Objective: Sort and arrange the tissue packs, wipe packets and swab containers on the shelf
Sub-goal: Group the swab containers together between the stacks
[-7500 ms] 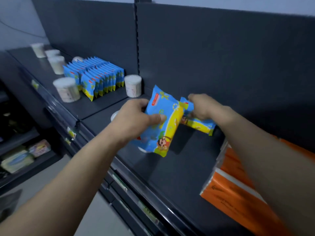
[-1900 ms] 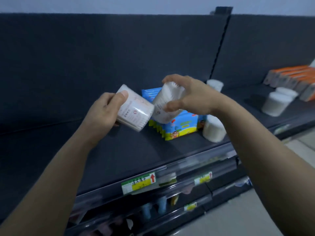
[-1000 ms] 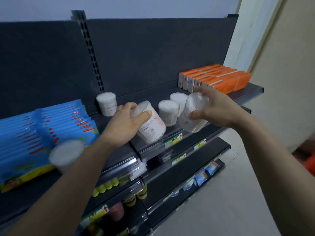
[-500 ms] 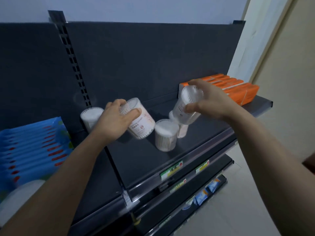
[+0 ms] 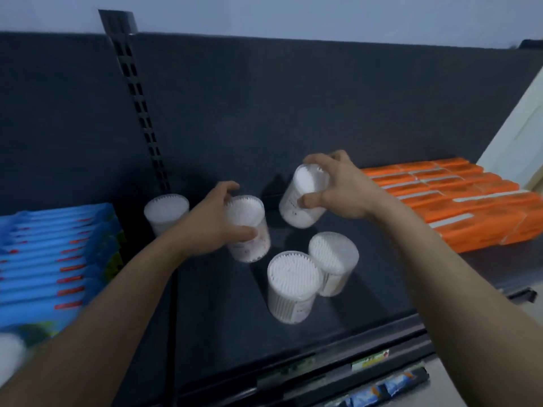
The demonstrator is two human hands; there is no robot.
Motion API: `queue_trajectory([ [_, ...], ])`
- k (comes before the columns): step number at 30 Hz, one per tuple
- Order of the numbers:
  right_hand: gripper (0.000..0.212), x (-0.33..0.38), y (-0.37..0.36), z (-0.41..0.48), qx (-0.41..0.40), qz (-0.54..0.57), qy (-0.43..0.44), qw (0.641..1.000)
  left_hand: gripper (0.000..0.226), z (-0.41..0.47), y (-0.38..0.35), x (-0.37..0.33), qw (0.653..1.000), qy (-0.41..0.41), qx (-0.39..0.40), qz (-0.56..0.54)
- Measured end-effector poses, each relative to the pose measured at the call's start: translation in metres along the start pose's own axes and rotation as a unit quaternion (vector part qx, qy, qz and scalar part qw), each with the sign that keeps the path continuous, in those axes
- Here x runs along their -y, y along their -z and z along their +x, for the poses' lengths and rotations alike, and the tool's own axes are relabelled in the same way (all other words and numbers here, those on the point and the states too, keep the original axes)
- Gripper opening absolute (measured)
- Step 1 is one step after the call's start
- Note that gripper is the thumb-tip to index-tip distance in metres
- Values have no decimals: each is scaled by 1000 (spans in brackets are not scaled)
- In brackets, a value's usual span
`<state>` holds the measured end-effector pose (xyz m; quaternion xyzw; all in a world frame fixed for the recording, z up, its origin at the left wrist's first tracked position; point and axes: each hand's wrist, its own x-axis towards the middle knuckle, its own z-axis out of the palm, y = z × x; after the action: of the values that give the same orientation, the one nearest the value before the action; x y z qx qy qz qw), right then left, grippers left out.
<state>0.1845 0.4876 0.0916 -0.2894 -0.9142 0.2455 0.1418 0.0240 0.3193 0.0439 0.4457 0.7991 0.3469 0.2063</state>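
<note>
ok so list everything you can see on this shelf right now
clear round plastic swab containers: five, white swabs inside, three standing on shelf, two held
blue wipe packets: one row, blue, left end
orange tissue packs: several rows, orange, right end
dark grey metal shelf: one, dark grey, under everything
price labels: two, green-yellow, front rail
blurred white object: one, white, bottom left corner
left hand: grips one container
right hand: grips one tilted container

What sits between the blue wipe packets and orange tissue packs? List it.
Head view: five swab containers. One stands at the back, the left hand grips one, the right hand grips another, two stand in front.
</note>
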Motion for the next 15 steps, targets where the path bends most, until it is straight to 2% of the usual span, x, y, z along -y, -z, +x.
queue_trajectory([
  [7, 77, -37, -17, 29, 146, -32, 28, 988, 79, 16, -30, -6, 999, 36, 6, 37],
  [11, 83, -49, -28, 38, 187, -47, 55, 980, 82, 19, -43, -8, 995, 51, -40, 72],
  [15, 85, -55, -40, 40, 203, -56, 54, 976, 89, 18, -54, -5, 993, 60, -49, 94],
])
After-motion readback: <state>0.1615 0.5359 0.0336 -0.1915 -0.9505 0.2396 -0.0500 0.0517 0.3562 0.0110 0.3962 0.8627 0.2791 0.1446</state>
